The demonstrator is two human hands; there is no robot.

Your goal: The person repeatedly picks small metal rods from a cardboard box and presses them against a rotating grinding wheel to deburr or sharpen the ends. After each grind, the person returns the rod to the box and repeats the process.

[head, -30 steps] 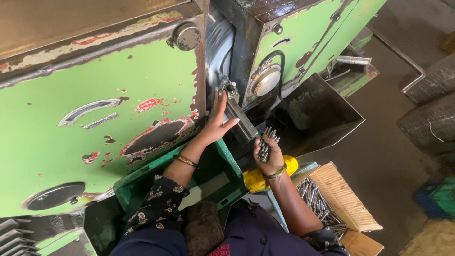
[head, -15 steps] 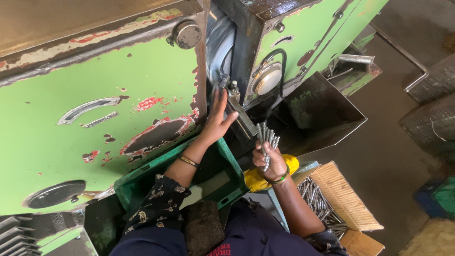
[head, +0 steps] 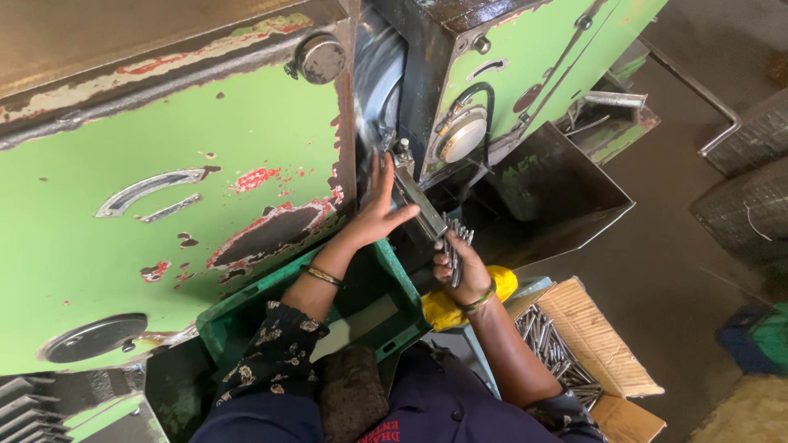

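Note:
My left hand (head: 379, 209) reaches up with fingers spread to the grey metal guide rail (head: 417, 201) at the gap in the green machine (head: 164, 197), its thumb lying against the rail. Just below the rail's lower end, my right hand (head: 461, 271) grips a bundle of thin metal rods (head: 455, 246), their ends sticking up above the fist. A spinning grey wheel (head: 373, 78) shows in the gap above my left hand.
A green plastic crate (head: 246, 316) sits under my left forearm. A cardboard box (head: 603, 344) with several more metal rods lies at lower right, next to a yellow object (head: 443, 308). A dark metal chute (head: 566, 189) stands right of the machine; wire baskets (head: 747, 172) at far right.
My right hand has lifted the rod bundle up and slightly left, closer to the rail's lower end. My left hand stays on the rail with little shift.

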